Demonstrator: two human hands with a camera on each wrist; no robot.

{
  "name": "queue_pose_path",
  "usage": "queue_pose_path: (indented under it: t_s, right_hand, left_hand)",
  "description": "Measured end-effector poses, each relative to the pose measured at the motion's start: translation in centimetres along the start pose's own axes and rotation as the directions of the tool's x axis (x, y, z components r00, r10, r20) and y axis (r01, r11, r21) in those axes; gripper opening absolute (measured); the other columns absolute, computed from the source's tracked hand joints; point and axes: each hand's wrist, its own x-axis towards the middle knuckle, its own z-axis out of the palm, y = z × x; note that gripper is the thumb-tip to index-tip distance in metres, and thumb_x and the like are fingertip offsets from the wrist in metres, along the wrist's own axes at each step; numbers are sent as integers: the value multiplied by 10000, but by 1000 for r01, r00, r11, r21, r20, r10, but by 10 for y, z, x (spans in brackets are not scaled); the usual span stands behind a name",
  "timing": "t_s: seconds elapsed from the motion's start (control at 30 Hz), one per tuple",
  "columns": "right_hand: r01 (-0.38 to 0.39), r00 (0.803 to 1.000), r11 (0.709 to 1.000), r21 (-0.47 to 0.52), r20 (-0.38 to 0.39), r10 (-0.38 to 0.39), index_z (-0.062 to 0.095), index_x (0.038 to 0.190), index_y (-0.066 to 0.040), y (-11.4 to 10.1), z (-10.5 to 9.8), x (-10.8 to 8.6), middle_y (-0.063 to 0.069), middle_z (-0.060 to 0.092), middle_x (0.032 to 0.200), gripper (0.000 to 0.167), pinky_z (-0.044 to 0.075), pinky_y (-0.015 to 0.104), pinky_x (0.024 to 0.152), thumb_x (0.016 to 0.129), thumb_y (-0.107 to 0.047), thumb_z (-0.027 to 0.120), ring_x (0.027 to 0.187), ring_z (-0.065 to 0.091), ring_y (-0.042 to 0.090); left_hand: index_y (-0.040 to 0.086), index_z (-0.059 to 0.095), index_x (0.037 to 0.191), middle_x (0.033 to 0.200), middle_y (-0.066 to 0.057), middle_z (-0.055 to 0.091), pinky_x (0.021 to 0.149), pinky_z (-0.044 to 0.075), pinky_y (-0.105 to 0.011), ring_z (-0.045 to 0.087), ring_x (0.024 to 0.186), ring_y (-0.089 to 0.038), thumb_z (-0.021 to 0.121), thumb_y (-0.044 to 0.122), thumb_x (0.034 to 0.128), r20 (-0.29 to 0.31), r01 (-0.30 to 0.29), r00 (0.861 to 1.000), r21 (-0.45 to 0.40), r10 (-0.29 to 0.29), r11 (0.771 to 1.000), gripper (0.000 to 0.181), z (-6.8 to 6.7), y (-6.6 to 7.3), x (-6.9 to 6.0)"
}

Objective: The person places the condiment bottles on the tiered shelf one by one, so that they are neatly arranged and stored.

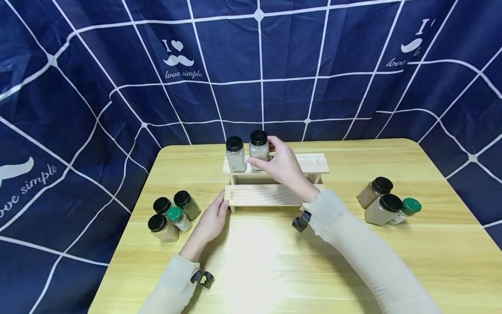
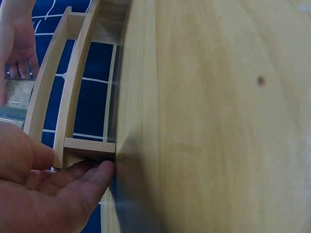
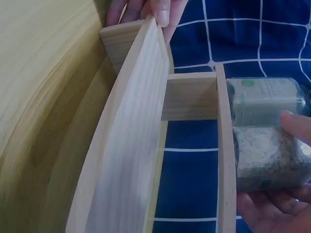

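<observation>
A two-step wooden rack [image 1: 270,195] stands at the middle of the table. My right hand [image 1: 284,163] holds a black-lidded spice jar [image 1: 259,152] at the upper step, thumb on one side and fingers on the other. Pale, speckled contents show through this jar [image 3: 267,153] in the right wrist view. Just left of it, another black-lidded jar [image 1: 236,160] with whitish contents stands upright on the same step. My left hand [image 1: 213,218] grips the lower step's left end. In the left wrist view, that hand's fingers [image 2: 92,187] lie against the rack's end support [image 2: 90,148].
Several spice jars, including a green-lidded one [image 1: 179,219], are grouped on the table's left. On the right are two black-lidded jars [image 1: 382,210] and a green-lidded jar [image 1: 408,209]. A blue gridded curtain [image 1: 286,100] hangs behind the wooden table [image 1: 313,279].
</observation>
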Motion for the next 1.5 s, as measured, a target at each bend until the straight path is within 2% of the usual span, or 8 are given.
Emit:
queue_pose_path:
  t_s: [0.23, 0.53, 0.6, 0.77, 0.87, 1.07, 1.4, 1.5]
  right_hand:
    - [-11, 1000, 999, 47, 0, 11, 513, 1525, -94, 2, -21, -15, 115, 672, 1369, 859, 614, 456, 1038, 838, -444, 891, 1253, 658, 275]
    - [11, 996, 995, 104, -88, -2, 573, 1475, -95, 23, -68, -53, 152, 689, 1338, 706, 598, 468, 1063, 873, -293, 884, 1236, 671, 296]
    - [10, 993, 996, 93, -116, 1, 580, 1468, -82, 28, -79, -62, 158, 696, 1331, 690, 608, 424, 1047, 872, -248, 886, 1215, 677, 272]
    - [-15, 984, 1000, 21, -179, 18, 585, 1467, -78, 40, -110, -87, 127, 706, 1324, 693, 579, 161, 1002, 864, -225, 893, 1184, 667, 115]
    - [-29, 974, 1000, -7, -226, 27, 596, 1460, -94, 50, -129, -100, 35, 705, 1305, 678, 536, 60, 964, 860, -199, 893, 1163, 648, 9]
    - [-70, 947, 998, -2, -313, 66, 610, 1451, -118, 73, -163, -120, -241, 663, 1210, 656, 521, 21, 931, 854, -112, 883, 1131, 644, -50]
    - [-131, 881, 991, 11, -458, 121, 660, 1393, -134, 113, -212, -160, -266, 706, 1145, 630, 508, -13, 893, 818, 27, 861, 1062, 667, -122]
    - [-160, 883, 987, 18, -445, 151, 642, 1411, -154, 127, -220, -174, -294, 701, 1144, 643, 498, -30, 885, 831, 36, 846, 1043, 661, -159]
  left_hand:
    - [50, 208, 1676, 1697, -217, 314, 1226, 423, -518, 625, 1340, -391, 346, 253, 1168, 4, 12, 1000, 4, -12, 1000, 564, 0, -1, -1]
    - [45, 215, 1674, 1695, -215, 324, 1206, 449, -490, 542, 1427, -383, 347, 224, 1166, 6, -8, 1000, -20, 8, 1000, 554, 2, -4, 1]
    - [41, 217, 1673, 1693, -217, 327, 1202, 453, -488, 537, 1431, -384, 348, 221, 1166, 3, -8, 1000, -19, 9, 1000, 554, 2, -4, 1]
    - [39, 224, 1671, 1694, -212, 327, 1229, 422, -501, 503, 1460, -383, 354, 226, 1165, 0, -11, 1000, 0, 11, 1000, 555, 2, -4, 0]
    - [36, 229, 1669, 1695, -204, 327, 1263, 374, -525, 460, 1491, -391, 362, 235, 1163, -2, -7, 1000, 23, 7, 1000, 560, 1, -4, 0]
    - [3, 239, 1659, 1689, -219, 334, 1297, 317, -551, 366, 1547, -396, 372, 233, 1161, -7, -14, 1000, 60, 14, 998, 564, -1, -3, 1]
    - [20, 236, 1664, 1684, -215, 345, 1291, 330, -548, 390, 1533, -392, 364, 235, 1163, -11, -21, 1000, 51, 21, 998, 559, -3, -1, 2]
    - [3, 231, 1660, 1694, -215, 324, 1304, 305, -547, 346, 1557, -388, 362, 229, 1163, -9, -20, 1000, 52, 21, 998, 562, -2, -1, 1]
